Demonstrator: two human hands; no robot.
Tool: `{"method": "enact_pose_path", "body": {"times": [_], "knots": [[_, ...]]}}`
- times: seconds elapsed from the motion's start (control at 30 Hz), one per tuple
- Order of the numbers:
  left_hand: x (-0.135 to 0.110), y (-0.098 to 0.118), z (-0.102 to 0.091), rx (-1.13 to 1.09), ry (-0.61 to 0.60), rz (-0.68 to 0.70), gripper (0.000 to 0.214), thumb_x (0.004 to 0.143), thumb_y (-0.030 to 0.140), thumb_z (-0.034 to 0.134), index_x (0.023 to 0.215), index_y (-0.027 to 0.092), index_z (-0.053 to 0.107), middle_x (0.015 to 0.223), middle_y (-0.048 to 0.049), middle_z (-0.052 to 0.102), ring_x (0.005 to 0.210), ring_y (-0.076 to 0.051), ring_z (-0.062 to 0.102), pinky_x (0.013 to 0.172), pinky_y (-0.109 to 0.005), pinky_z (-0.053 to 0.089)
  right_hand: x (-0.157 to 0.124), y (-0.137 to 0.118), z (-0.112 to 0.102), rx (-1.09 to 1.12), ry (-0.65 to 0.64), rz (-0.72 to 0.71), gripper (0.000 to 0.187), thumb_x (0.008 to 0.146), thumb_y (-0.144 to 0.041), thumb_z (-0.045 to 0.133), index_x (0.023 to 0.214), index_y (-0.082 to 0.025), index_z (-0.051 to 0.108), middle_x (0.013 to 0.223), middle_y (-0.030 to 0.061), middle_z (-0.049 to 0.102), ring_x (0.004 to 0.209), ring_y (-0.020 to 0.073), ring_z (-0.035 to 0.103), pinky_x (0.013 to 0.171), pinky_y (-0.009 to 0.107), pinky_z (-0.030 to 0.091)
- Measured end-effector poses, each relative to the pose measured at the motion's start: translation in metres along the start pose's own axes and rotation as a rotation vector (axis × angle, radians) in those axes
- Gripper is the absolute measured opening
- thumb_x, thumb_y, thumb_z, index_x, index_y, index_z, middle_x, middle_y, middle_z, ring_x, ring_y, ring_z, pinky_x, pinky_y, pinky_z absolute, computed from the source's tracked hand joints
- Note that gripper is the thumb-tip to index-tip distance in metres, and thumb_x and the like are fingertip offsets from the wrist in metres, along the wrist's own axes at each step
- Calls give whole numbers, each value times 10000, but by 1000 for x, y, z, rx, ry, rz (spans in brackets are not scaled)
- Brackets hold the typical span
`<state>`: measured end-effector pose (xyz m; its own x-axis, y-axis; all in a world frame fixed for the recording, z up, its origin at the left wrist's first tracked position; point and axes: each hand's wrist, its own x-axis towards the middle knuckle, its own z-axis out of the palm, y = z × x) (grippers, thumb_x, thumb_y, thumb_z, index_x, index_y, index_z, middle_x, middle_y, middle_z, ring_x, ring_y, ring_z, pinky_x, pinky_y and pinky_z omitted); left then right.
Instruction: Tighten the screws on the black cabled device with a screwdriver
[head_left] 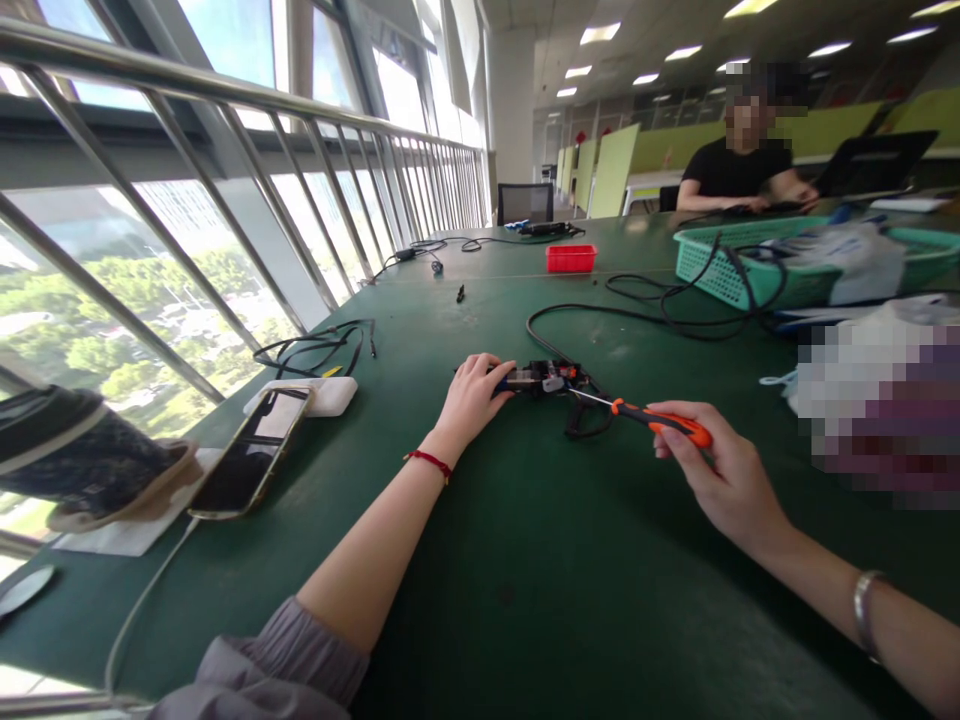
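My left hand [474, 393] is closed around the left end of a dark, elongated device [534, 377] lying on the green table. Small red and grey parts show at the device's right end, where a black cable joins it. In my right hand [724, 470] is a screwdriver [654, 418] with an orange and black handle. Its thin metal shaft points left, and the tip is at the device's right part; whether it sits in a screw is too small to tell. A black loop-shaped piece [589, 420] lies just below the shaft.
A phone [251, 450] leans on a white block at the left, near black cables [315, 345]. Beyond the device stand a red tray [571, 259] and a green basket [712, 265] with bags and cables. A person [739, 165] sits at the far right. A metal railing borders the left side.
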<state>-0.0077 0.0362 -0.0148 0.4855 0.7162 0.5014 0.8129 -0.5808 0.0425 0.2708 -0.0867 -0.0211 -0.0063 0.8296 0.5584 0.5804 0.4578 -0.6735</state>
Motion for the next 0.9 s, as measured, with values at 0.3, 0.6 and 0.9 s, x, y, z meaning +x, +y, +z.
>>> {"method": "enact_pose_path", "body": {"times": [0.3,0.6,0.9], "knots": [[1,6,-3,8,-28,20,392,854,266,597,1239,205,556,1116,-80,547,1045,-239,486,937,-384,436,0,0,-1,10,17,-5,230,913,-369,495,1077,-230,577,732,0,618,632,144,613,593,267,517],[1,4,-1,-10,-24,13,396,845,270,605,1235,225,556,1107,-78,546,1050,-242,484,934,-394,440,-1,-3,-3,0,49,-3,218,911,-370,487,1040,-222,583,697,-1,603,613,149,599,587,274,497],[1,6,-2,5,-34,8,396,845,270,612,1232,206,563,1110,-81,554,1046,-245,486,934,-386,436,0,-1,-1,9,55,24,240,915,-389,487,1065,-224,576,720,-2,606,630,144,603,605,267,495]]}}
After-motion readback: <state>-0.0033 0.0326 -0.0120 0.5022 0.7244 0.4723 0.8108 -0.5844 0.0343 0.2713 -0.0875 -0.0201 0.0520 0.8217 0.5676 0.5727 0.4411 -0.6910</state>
